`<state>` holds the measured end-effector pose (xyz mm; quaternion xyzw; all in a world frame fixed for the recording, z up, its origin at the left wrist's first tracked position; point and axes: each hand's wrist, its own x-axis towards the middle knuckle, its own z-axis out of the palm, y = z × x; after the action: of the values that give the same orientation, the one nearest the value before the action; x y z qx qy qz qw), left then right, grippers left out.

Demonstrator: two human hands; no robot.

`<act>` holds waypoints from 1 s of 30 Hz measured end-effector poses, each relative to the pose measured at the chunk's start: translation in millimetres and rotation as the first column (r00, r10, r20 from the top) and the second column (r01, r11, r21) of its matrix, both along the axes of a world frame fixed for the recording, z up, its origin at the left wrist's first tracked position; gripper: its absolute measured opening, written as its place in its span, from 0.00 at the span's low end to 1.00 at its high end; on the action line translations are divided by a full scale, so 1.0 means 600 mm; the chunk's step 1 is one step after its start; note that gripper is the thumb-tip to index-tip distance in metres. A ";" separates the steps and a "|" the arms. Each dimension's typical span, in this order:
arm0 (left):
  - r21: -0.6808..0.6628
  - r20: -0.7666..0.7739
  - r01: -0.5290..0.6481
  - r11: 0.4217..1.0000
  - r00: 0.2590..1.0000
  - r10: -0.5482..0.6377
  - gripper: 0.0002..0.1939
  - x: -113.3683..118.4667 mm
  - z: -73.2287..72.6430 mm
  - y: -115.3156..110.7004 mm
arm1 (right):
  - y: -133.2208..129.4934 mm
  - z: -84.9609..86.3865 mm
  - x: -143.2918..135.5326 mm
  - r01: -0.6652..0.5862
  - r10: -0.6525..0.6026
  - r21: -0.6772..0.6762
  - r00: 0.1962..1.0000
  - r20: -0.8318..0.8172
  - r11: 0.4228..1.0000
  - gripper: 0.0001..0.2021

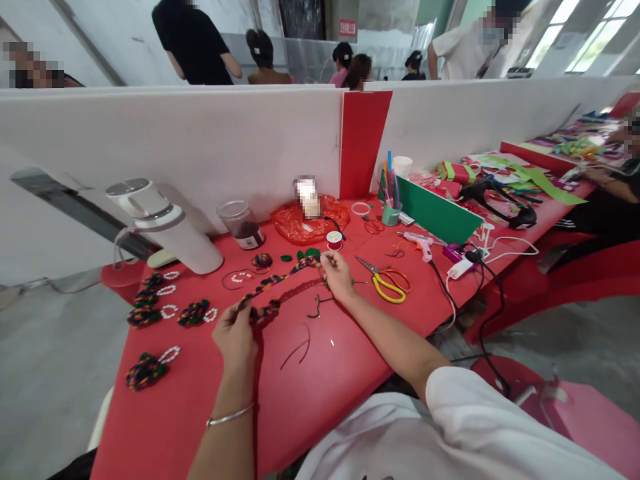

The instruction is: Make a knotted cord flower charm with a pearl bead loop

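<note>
A braided multicoloured cord [280,279] is stretched between my two hands above the red table [310,393]. My left hand [235,333] pinches its near left end, where a thicker braided part [265,311] hangs beside the fingers. At the other end, my right hand [337,275] grips the cord close to a green leaf-shaped piece [313,253]. Loose dark wires [320,305] lie below the cord. Several braided bundles with white bead loops, one of them a bundle [146,371] at the front left, rest on the table's left side.
Yellow-handled scissors [387,287] and a pink glue gun [419,244] lie to the right, near a power strip [463,267] with cables. Behind stand a white tumbler [175,233], a jar [243,227], a red plastic bag [285,223] and a green divider [435,210]. People are beyond the partition [200,147].
</note>
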<state>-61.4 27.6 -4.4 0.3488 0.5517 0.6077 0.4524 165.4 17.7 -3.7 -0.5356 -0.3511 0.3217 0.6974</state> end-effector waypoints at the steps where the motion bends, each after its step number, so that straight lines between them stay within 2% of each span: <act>1: -0.047 0.119 0.032 0.998 0.993 -0.027 0.12 0.002 0.006 -0.001 | 0.001 0.000 0.002 -0.011 0.011 -0.010 0.999 -0.035 1.000 0.17; 4: -0.067 0.273 0.136 0.988 0.955 -0.113 0.11 0.004 0.021 -0.005 | 0.002 -0.001 0.004 -0.019 0.017 -0.014 0.995 -0.100 1.000 0.20; 7: -0.119 0.261 0.253 0.960 0.941 -0.215 0.12 -0.005 0.029 -0.004 | 0.004 -0.003 0.004 -0.048 0.042 -0.039 0.987 -0.153 0.998 0.22; 9: -0.128 0.256 0.270 0.954 0.939 -0.231 0.13 -0.016 0.028 0.000 | 0.004 -0.003 0.003 -0.052 0.044 -0.046 0.986 -0.161 0.998 0.22; 12: -0.167 0.187 0.267 0.949 0.954 -0.235 0.15 -0.033 0.021 0.008 | 0.005 -0.002 0.002 -0.043 0.034 -0.054 0.988 -0.153 0.998 0.21; 14: -0.168 0.109 0.214 0.962 0.974 -0.198 0.15 -0.040 0.013 0.013 | 0.005 -0.003 0.001 -0.059 0.051 -0.060 0.991 -0.125 0.996 0.22; 16: -0.117 -0.010 0.158 0.980 0.987 -0.161 0.13 -0.043 0.006 0.014 | 0.005 -0.004 -0.002 -0.079 0.076 -0.061 0.995 -0.059 0.995 0.21; 19: -0.085 -0.108 0.190 0.978 0.974 -0.199 0.14 -0.039 0.004 0.010 | 0.002 -0.006 -0.006 -0.097 0.101 -0.063 0.992 0.071 0.993 0.19; 25: -0.134 0.148 0.369 0.920 0.925 -0.349 0.19 -0.024 0.019 -0.001 | -0.009 0.002 -0.012 -0.155 0.168 -0.087 0.970 0.173 0.984 0.16; 30: -0.077 0.223 0.435 0.897 0.885 -0.409 0.22 -0.022 0.020 -0.004 | -0.013 0.006 -0.018 -0.245 0.255 -0.094 0.959 0.120 0.965 0.18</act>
<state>-74.5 25.2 7.6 0.3685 0.4506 0.4911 0.6481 154.6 10.0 0.1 -0.5340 -0.4481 0.3848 0.6049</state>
